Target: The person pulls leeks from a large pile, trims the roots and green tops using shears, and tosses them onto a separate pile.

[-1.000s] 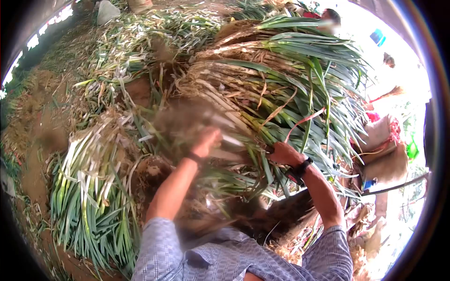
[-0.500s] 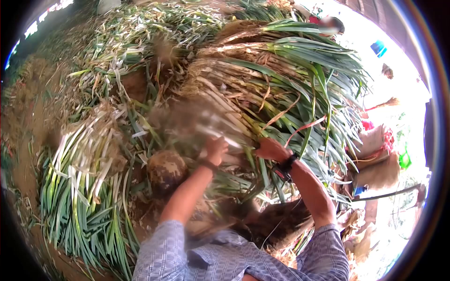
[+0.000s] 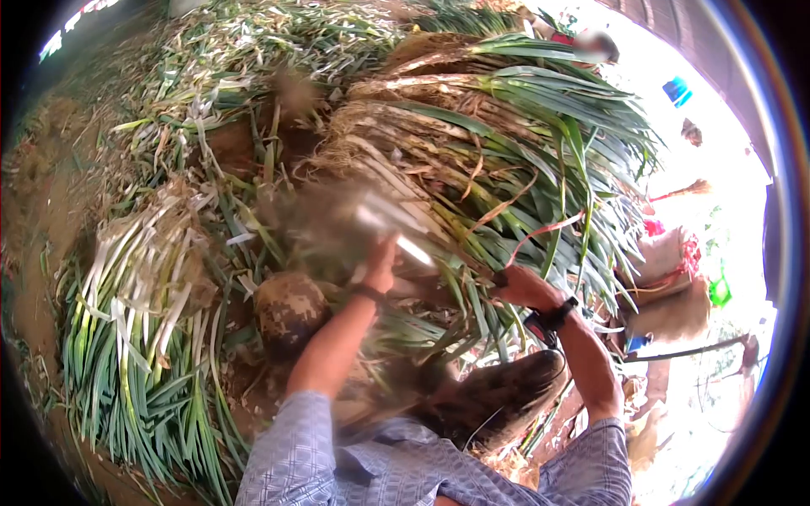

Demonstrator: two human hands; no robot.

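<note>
My left hand is closed around a white-stalked leek, whose shaft shows bright just right of the fingers. A blurred smudge hides the rest of that stalk. To the right, my right hand has its fingers curled together beside green leaves; a brown strip reaches its fingertips, but what it grips is not clear. A dark watch is on that wrist. Beyond both hands lies a large pile of untrimmed leeks, roots to the left and leaves to the right.
Cleaner leeks with white stalks lie in a heap at left. Stripped leaves litter the ground behind. A camouflage-patterned knee and a dark boot are close below my hands. Sacks stand at right.
My right hand has moved right and slightly down, away from my left hand. The left hand has shifted slightly up and left, still at the white stalk.
</note>
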